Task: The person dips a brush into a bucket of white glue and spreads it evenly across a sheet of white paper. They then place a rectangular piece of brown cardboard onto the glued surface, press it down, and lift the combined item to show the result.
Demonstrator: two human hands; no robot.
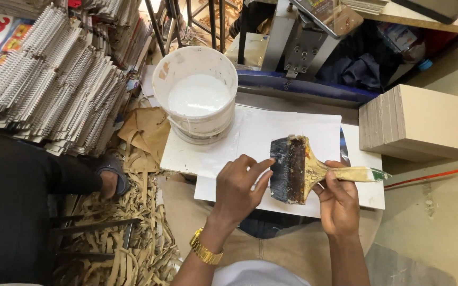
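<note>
The right hand (339, 200) is gripping a wide brush (298, 168) over the white sheet (292, 130), near the glue bucket (195, 95); the left hand (239, 185), fingers loose, is touching its bristles, probably spreading them, which needs gentle fingertip pressure.

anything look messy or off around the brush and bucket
The wide brush in the right hand is caked with dried brown residue at its ferrule. Paper scraps litter the floor, and the white bucket has smeared sides.

Small bookbinding workshop, floor-level work. Evidence: stacks of spiral-bound booklets (54, 79) piled at left; bucket of white glue (196, 95); stack of cut grey boards (417, 123); paper trimmings (128, 249) littered floor; metal machine (306, 39) stood behind.
</note>
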